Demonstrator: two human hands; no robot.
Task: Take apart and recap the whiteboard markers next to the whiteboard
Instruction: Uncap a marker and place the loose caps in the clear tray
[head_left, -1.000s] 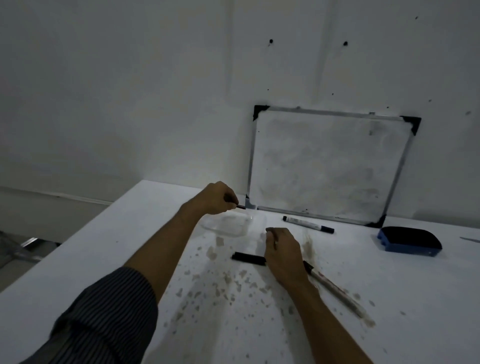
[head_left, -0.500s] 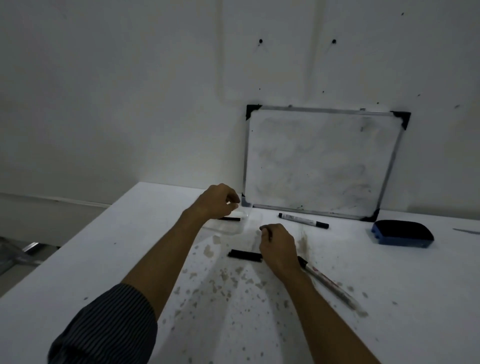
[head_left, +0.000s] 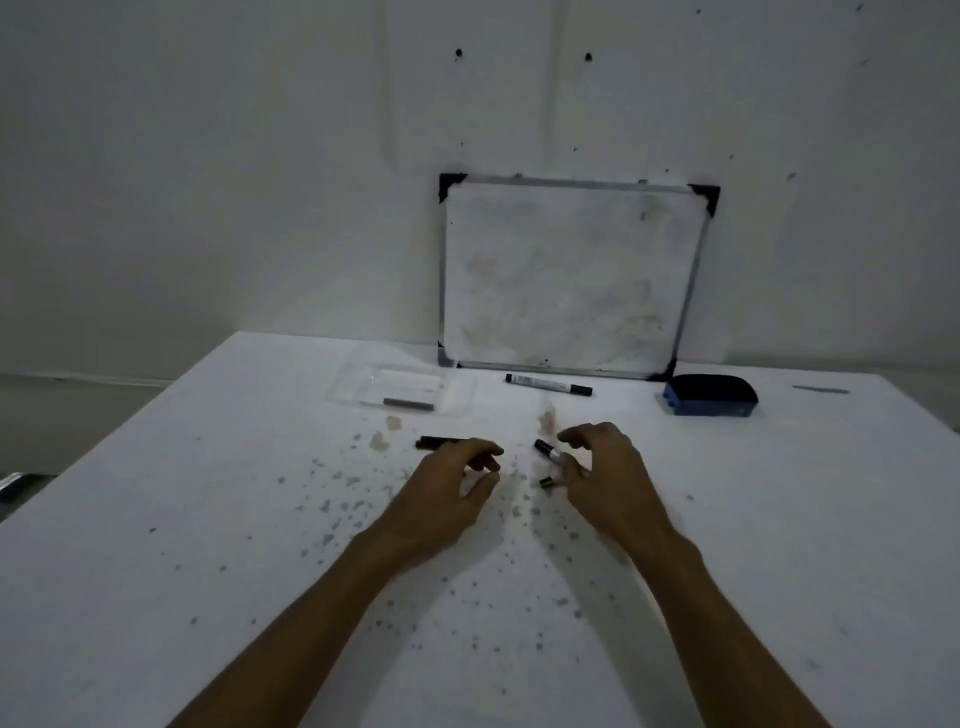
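Note:
The whiteboard (head_left: 571, 280) leans on the wall at the back of the table. One capped marker (head_left: 549, 385) lies just in front of it. My right hand (head_left: 608, 478) curls around a second marker (head_left: 548, 451), whose dark end sticks out to the left past my thumb. A small dark piece (head_left: 548, 483) lies on the table just below that end. My left hand (head_left: 452, 488) hovers with thumb and fingers apart at the right end of a dark marker part (head_left: 436, 442) on the table. A clear tray (head_left: 358, 397) holds a short dark piece (head_left: 409, 404).
A blue eraser (head_left: 709, 397) sits to the right of the whiteboard. The white table (head_left: 208, 519) is speckled with brown stains around my hands. Its left edge drops off to a darker floor.
My left hand has come back from the tray, leaving the short dark piece in it, and now sits near the dark part. My right hand has moved right and curled around the marker.

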